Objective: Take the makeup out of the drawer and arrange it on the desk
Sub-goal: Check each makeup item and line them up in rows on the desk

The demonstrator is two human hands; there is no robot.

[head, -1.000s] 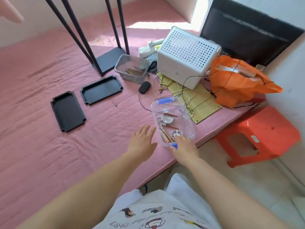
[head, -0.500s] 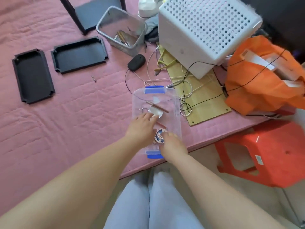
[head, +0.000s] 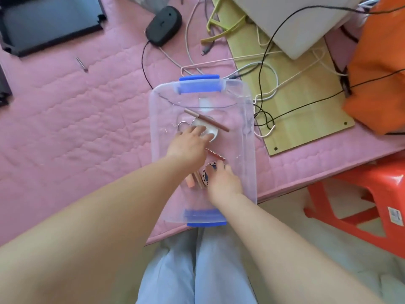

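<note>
Both hands have gone deeper into the clear plastic box [head: 245,150] since half a second ago, and the view has dropped closer over it, so the black trays and the white crate now sit mostly out of frame. Left hand [head: 188,143] reaches across the middle of the box with its fingers spread flat, fingertips [head: 198,130] touching the round white compact [head: 211,130]; it clasps nothing. Right hand [head: 223,181] lies nearer the person, fingers curled down onto the round patterned case [head: 207,174], though whether it actually pinches the case I cannot tell. All the makeup is inside the box: a thin brown pencil [head: 206,119] lies slantwise across the white compact, a small metal ring [head: 183,125] sits just beside it on the left, a peach-coloured stick [head: 190,182] and a second slim brown stick [head: 200,182] lie between the 2 wrists, and a red-edged item [head: 215,153] shows between the hands. Blue latches mark the box's far end [head: 199,84] and near end [head: 206,218].

Underneath is a pink quilted cover [head: 76,117]; the box stands at its near edge. Beyond it lie a black mouse [head: 164,25], tangled cables [head: 265,84] over a pale wooden board [head: 306,106], an orange bag [head: 379,73] to the right and an orange stool [head: 372,194] beside the edge
</note>
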